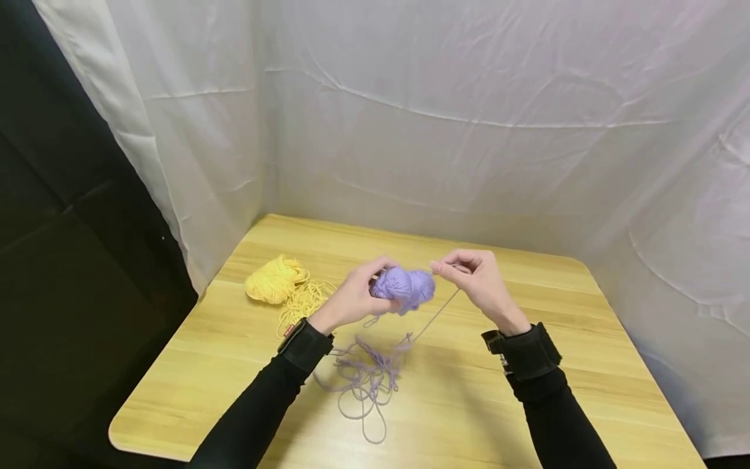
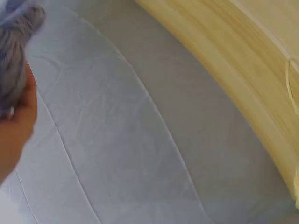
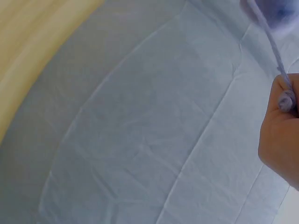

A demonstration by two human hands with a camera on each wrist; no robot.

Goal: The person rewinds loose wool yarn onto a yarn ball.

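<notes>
Above the middle of the wooden table (image 1: 504, 404), my left hand (image 1: 360, 296) grips a purple yarn ball (image 1: 404, 288). My right hand (image 1: 471, 273) pinches a purple strand (image 1: 436, 316) just right of the ball. That strand runs down to a loose purple tangle (image 1: 366, 378) lying on the table between my forearms. In the left wrist view the ball (image 2: 14, 56) shows blurred at the upper left, against my hand (image 2: 16, 130). The right wrist view shows my fingers (image 3: 280, 130) pinching the strand (image 3: 273, 51), which leads up to the ball (image 3: 275, 9).
A yellow yarn ball (image 1: 274, 279) with loose yellow strands (image 1: 305, 301) lies at the table's left rear. A white cloth backdrop (image 1: 469, 117) closes in the table at the back and both sides. A dark area (image 1: 70, 260) lies beyond the left edge.
</notes>
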